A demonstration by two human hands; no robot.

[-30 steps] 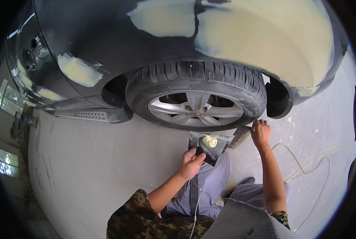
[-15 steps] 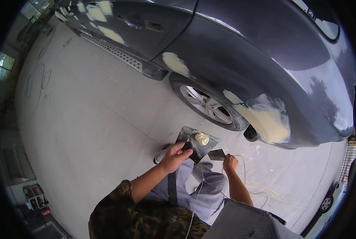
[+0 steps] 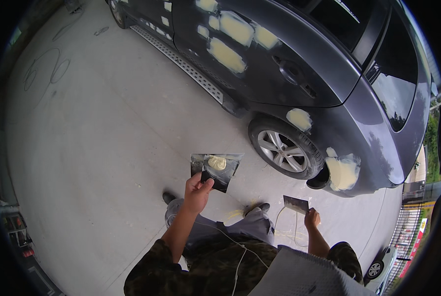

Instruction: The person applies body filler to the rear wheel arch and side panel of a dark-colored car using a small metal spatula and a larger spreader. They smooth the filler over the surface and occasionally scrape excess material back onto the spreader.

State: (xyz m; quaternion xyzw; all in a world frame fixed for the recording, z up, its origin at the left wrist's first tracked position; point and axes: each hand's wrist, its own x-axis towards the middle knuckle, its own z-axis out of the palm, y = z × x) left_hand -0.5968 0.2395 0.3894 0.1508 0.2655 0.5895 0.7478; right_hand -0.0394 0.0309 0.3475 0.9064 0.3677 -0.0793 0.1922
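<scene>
My left hand [image 3: 197,192] grips a dark flat putty board [image 3: 222,179] by its near edge, thumb on top. A lump of pale yellow body filler [image 3: 217,163] sits on the board's far part, with grey smears around it. In my right hand [image 3: 312,217] is a flat, dark putty spreader [image 3: 296,203], held out to the right, apart from the board. Ahead stands a dark grey car [image 3: 324,64]. Pale yellow filler patches cover its doors, the panel above the rear wheel [image 3: 283,150] and the rear corner, where one large patch [image 3: 342,172] shows.
A perforated side step [image 3: 181,64] runs along the car's lower edge. Thin cable [image 3: 240,246] hangs across my front, and a pale hose [image 3: 295,229] lies on the floor near my right hand. Another car [image 3: 378,269] stands at the far right. Shelved items [image 3: 17,232] are at the left.
I have straightened up and more of the car's side is in view. The board has moved left; the spreader has moved right, away from it. Both hands keep their hold.
</scene>
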